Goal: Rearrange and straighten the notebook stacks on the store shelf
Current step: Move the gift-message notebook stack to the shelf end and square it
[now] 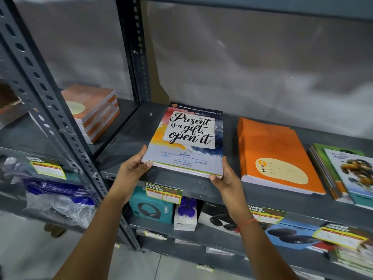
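Note:
A thin stack of notebooks with a "Present is a gift, open it" cover (189,136) lies on the grey metal shelf (125,138), its near edge at the shelf's front lip. My left hand (133,168) grips its near left corner, thumb on top. My right hand (226,174) grips the near right corner. To the right lies an orange notebook stack (276,152), and further right a green-edged stack with an illustrated cover (347,172), partly cut off by the frame edge.
A brown notebook stack (96,112) sits on the neighbouring shelf to the left, behind a perforated upright post (56,118). Headphone boxes (151,207) and small boxes fill the shelf below. Yellow price tags (163,193) hang on the shelf lips. Plastic-wrapped goods (58,203) lie lower left.

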